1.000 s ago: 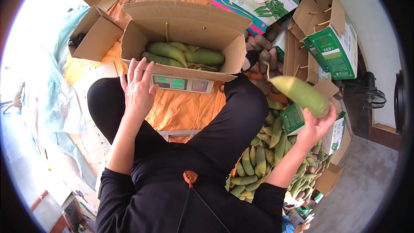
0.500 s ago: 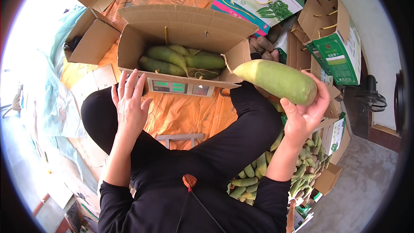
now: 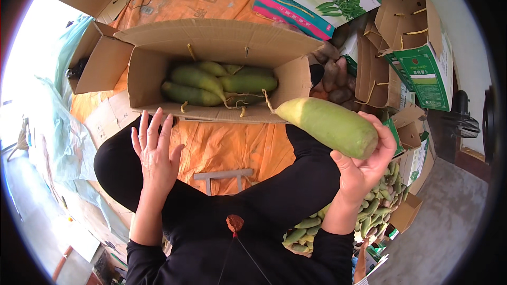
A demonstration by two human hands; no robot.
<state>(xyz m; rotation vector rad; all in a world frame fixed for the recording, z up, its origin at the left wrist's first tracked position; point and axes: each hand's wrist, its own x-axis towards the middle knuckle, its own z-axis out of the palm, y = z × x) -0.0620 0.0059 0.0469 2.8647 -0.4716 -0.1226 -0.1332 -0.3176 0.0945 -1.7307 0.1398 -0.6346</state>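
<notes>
A large green radish with a pale tip and thin root is held in my right hand, its fingers wrapped round the blunt end. The root end points left, over the right front corner of an open cardboard box. Several green radishes lie side by side in that box. My left hand is open and empty, back up with fingers spread. Its fingertips are at the box's near left edge; whether they touch it I cannot tell.
Orange sheeting covers the floor, with a small wooden frame between my legs. A heap of green radishes lies at the right. Green-and-white cartons stand beyond. Another open carton is at the left.
The box sits lower in the view and a little left, and the scale display below its front is now hidden. My right hand and the radish have shifted slightly left and nearer.
</notes>
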